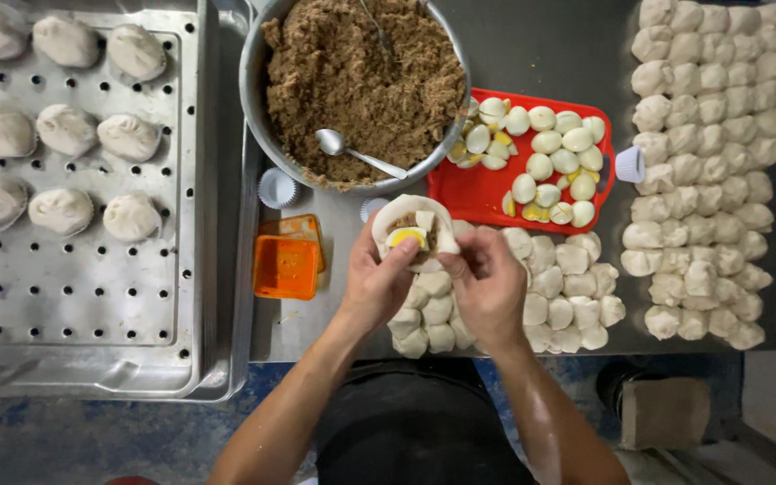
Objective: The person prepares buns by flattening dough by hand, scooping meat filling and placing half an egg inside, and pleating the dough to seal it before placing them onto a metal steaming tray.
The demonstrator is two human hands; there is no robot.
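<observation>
Dough wrapper [415, 224] sits open and cupped in the left hand [377, 286], held above the near edge of the steel table [532, 45], just near of the big metal bowl of brown filling [361, 72]. In the wrapper: brown filling and an egg piece [407, 237], yolk up. Left fingers curl under the dough, thumb on its left rim, so that hand is closed around the wrapper. Right hand [489, 286] comes in from the right; its thumb and forefinger are pinched narrow on the wrapper's near-right rim. The open mouth lies far and slightly left of the right fingertips, and both hands are in contact. A spoon [352, 151] rests in the bowl, handle pointing right and near. Red tray [473, 193] of egg halves lies to the right, dough pieces [559, 287] under and right of the hands, closed buns [65, 130] on the perforated tray at left. Hidden: the wrapper's underside, left fingertips, any pleats. The orange container's [286, 265] contents are unclear.
</observation>
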